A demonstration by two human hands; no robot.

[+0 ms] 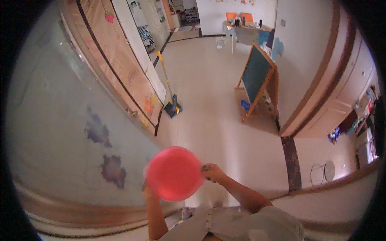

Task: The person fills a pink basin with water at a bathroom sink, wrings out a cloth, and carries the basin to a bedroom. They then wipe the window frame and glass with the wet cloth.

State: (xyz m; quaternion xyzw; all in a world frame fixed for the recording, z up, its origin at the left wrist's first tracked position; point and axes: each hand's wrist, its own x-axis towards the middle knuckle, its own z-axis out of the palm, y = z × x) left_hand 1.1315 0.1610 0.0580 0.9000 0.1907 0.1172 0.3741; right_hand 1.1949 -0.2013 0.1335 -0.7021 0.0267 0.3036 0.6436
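Observation:
A round red plastic basin [175, 174] is held out in front of my body, above the floor. My left hand [146, 190] grips its left rim, and the basin's edge hides most of those fingers. On the opposite side, my right hand [212, 172] holds the rim. Something small and dark shows at the right fingers, too blurred to name. No contents can be made out inside the basin.
A pale, dark-stained surface [60, 126] rises close on my left. Ahead, a broom and dustpan [173, 107] stand by a doorway. A wooden easel chalkboard [257, 75] occupies the right side, with a cluttered table [247, 30] behind it. A round stool [329, 170] stands through the right doorway.

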